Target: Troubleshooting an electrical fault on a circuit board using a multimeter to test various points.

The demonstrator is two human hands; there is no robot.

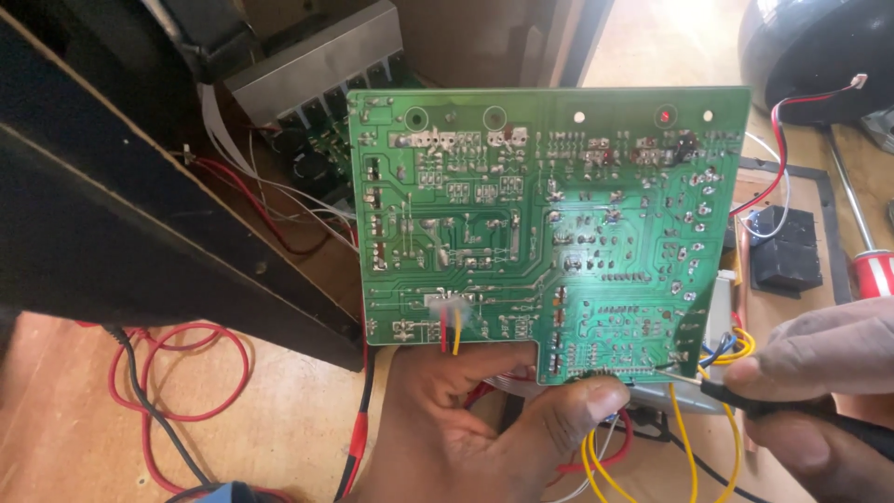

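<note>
A green circuit board (549, 233) is held upright, solder side to the camera, pinched at its six o'clock edge by the left hand (484, 428). A black probe (792, 410), clamped in the right hand (824, 391), is touched to the five o'clock corner joints, exposed for access.

Daylight comes in from the upper right, where the floor beyond the doorway washes out to pale cream. The green board (549, 224) is evenly lit and sharp, its solder points and traces crisp, with small glints on the solder. The heat sink (317, 61) above it catches a soft sheen. The dark panel (140, 214) on the left sits in deep shadow with little detail. The left hand (466, 428) under the board is shaded and dim. The right hand (819, 391) at the lower right edge is close to the lens and slightly soft. Straight edges bow mildly toward the frame corners.
</note>
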